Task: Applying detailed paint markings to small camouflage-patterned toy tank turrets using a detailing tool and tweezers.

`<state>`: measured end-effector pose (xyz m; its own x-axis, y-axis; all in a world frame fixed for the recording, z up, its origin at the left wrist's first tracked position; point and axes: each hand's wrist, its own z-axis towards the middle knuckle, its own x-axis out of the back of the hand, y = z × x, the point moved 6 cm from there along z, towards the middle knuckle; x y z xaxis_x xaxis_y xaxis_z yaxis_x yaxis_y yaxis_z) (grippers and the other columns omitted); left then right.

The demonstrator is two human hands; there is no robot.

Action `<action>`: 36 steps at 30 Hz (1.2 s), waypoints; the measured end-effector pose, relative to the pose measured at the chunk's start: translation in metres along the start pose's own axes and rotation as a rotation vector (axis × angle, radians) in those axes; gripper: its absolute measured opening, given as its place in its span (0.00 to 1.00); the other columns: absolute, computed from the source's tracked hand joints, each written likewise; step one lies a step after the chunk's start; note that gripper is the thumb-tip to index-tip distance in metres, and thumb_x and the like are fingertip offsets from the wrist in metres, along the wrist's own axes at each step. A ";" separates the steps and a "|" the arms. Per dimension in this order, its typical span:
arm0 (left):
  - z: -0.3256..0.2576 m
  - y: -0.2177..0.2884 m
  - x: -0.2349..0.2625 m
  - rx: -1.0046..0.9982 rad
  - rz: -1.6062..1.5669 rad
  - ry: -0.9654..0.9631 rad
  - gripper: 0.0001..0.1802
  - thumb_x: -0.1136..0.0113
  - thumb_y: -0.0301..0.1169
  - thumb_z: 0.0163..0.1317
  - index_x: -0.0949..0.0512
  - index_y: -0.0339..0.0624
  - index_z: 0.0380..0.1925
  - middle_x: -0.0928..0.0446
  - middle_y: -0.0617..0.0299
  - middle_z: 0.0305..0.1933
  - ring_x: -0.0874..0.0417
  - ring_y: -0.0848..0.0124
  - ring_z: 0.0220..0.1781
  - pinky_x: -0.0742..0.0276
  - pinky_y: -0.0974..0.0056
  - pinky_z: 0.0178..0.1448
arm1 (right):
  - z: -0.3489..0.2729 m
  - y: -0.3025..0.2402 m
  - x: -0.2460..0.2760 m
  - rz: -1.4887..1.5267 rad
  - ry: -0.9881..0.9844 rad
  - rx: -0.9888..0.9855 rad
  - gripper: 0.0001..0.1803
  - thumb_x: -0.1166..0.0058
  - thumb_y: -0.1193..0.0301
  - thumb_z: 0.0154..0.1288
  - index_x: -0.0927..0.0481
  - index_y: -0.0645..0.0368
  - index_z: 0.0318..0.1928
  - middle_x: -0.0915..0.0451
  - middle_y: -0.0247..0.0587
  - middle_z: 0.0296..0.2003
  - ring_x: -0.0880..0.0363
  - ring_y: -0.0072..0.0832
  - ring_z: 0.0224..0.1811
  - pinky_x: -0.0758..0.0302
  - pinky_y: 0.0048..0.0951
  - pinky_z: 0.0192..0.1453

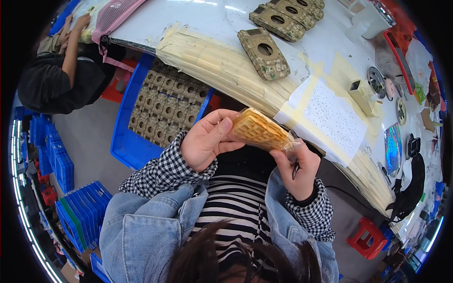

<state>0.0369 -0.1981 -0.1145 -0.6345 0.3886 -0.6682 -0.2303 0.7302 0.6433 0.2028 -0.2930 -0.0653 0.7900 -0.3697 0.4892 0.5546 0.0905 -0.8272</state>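
Left hand (204, 141): clamped on one end of tan part (259, 129), held in the air before the chest. Right hand (296, 167): pinches clear bag (291, 144) at the part's other end; thin dark tool also in fingers. Advice: keep left grip firm, work bag evenly, avoid tearing film. Blue bin (125, 146): below left, rows of like parts. Desk (188, 23): beyond, taped edge, camouflage parts (263, 53).

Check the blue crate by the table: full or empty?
Mostly full. The blue crate holds packed rows of camouflage-patterned parts across its far end; the near end shows bare blue floor. How deep they are stacked cannot be told.
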 end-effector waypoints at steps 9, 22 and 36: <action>-0.003 0.005 -0.023 -0.117 -0.149 -0.297 0.12 0.48 0.30 0.65 0.27 0.34 0.45 0.23 0.53 0.48 0.20 0.66 0.47 0.21 0.63 0.51 | -0.004 -0.009 0.017 -0.064 0.073 0.206 0.14 0.34 0.69 0.49 0.23 0.64 0.33 0.22 0.42 0.23 0.24 0.33 0.19 0.29 0.28 0.24; -0.029 0.063 -0.150 -0.565 -0.204 -1.123 0.20 0.26 0.30 0.45 0.21 0.25 0.34 0.25 0.39 0.42 0.20 0.56 0.40 0.18 0.63 0.43 | -0.022 -0.100 0.077 -0.021 0.277 0.661 0.09 0.40 0.72 0.49 0.22 0.59 0.32 0.25 0.33 0.17 0.37 0.21 0.13 0.34 0.22 0.20; -0.038 0.070 -0.162 -0.577 -0.171 -1.166 0.10 0.32 0.21 0.49 0.21 0.25 0.29 0.23 0.39 0.39 0.19 0.55 0.37 0.16 0.64 0.41 | -0.032 -0.124 0.082 -0.071 0.486 0.505 0.05 0.48 0.69 0.58 0.27 0.51 0.35 0.38 0.32 0.30 0.43 0.20 0.18 0.38 0.23 0.24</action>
<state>0.0957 -0.2311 0.0531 0.3740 0.7825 -0.4978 -0.7084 0.5875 0.3913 0.1906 -0.3637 0.0685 0.6059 -0.7515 0.2608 0.7474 0.4256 -0.5102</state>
